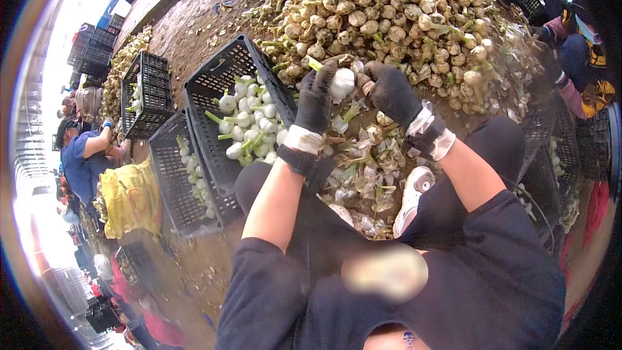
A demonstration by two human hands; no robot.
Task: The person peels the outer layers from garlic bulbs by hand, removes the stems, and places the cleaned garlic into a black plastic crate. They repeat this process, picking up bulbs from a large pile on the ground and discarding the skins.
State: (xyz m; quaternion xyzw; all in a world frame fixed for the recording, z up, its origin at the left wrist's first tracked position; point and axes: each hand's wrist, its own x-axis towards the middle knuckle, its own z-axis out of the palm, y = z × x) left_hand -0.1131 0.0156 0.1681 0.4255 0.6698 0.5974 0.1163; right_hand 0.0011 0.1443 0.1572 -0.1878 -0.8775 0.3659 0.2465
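I find the left hand (315, 100) and right hand (391, 94) both closed in a grip on one garlic bulb (342, 82). The bulb is white and clean-skinned.

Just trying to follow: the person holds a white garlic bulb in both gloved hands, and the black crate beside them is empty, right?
Not empty: in the head view the black crate holds white bulbs with green stalks. The gloved left hand and right hand do hold the white garlic bulb.

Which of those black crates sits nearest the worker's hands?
The crate holding most white bulbs, right beside the left hand; the other crates lie farther left.
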